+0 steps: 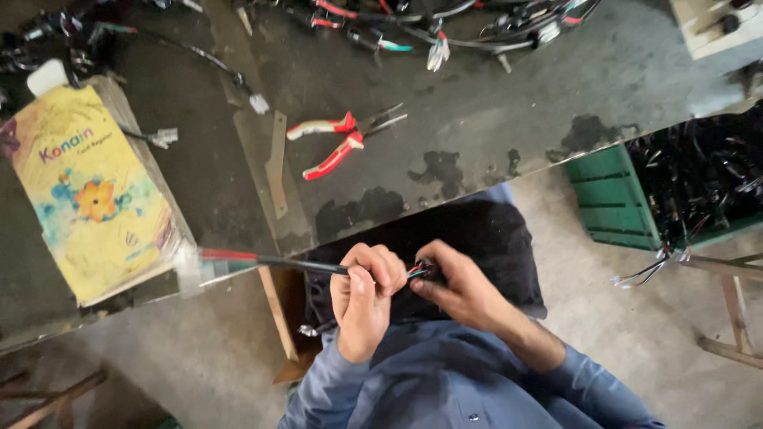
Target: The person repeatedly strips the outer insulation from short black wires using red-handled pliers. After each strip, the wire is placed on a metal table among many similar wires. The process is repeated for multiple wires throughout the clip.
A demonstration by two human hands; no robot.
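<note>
While the person is sitting at the table (493, 119), both hands are holding a thin cable (306, 264) just off the table's near edge, over a dark lap. The left hand (364, 298) is closing into a fist around the cable. The right hand (461, 290) is pinching the cable's end, where small red and green wires (416, 272) are poking out between the two hands. The cable is looking dark and straight, and it is running left to a bit of red and clear tape (211, 258) at the table's edge.

A green crate (612, 199) is standing on the floor to the right, just under the table edge. It is holding a big heap of dark wires (703, 179), and a few loose ends are hanging out near its front corner.

On the table, red-handled pliers (338, 139) are lying open, well apart from the hands. A yellow book (91, 195) with a flower picture is lying on the left side. A tangle of wires (429, 28) with plugs is lying along the far side. A flat metal strip (276, 163) is lying just left of the pliers.
</note>
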